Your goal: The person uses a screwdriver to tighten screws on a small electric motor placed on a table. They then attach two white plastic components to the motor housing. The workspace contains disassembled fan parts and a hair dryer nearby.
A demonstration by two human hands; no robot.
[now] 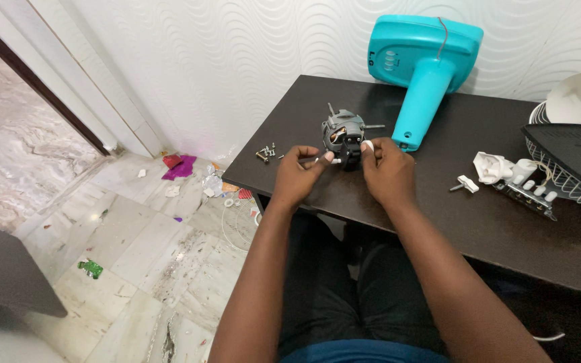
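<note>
Both hands busy on a small fan motor at the near edge of the dark table.

The left hand (302, 169) pinches a thin screwdriver (319, 160) against the motor (343, 136); the right hand (386, 165) grips the motor's side. Loose screws (265, 152) lie just left, the teal fan base (419, 64) behind.

The person's arms are bare, with no sleeves, watch or rings showing. The left hand (298, 176) and right hand (388, 171) wear no gloves. Dark trousers cover the legs, and a blue shirt edge shows near the bottom.
</note>
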